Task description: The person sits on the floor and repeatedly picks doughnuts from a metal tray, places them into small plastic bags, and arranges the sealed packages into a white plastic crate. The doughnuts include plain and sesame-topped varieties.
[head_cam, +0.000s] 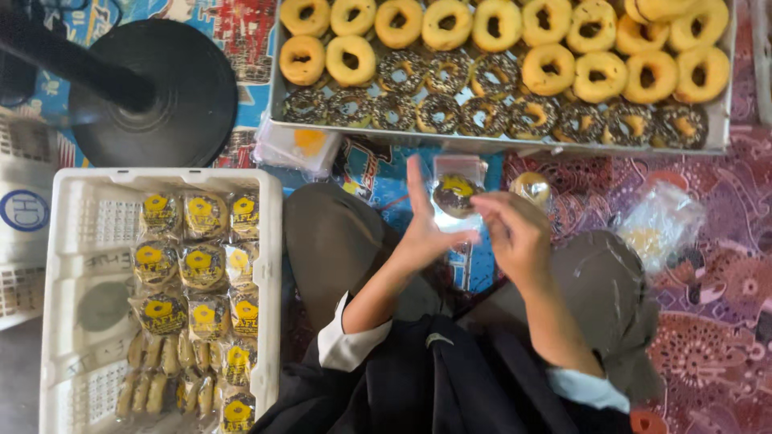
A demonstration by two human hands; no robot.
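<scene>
My left hand point(424, 227) and my right hand point(511, 227) meet above my lap around a sprinkled doughnut in a clear plastic bag point(456, 195). The left hand's palm faces right with one finger raised beside the bag. My right hand's fingers pinch the bag's edge from the right. A metal tray point(276, 96) across the top holds several plain yellow ring doughnuts point(351, 59) and several dark sprinkled ones point(438, 112).
A white plastic crate point(76, 241) at the left holds several bagged doughnuts with yellow labels point(201, 269). A black round stand base point(153, 92) sits at top left. A wrapped doughnut point(531, 188), loose plastic bags point(661, 225) and a patterned mat point(716, 321) lie at the right.
</scene>
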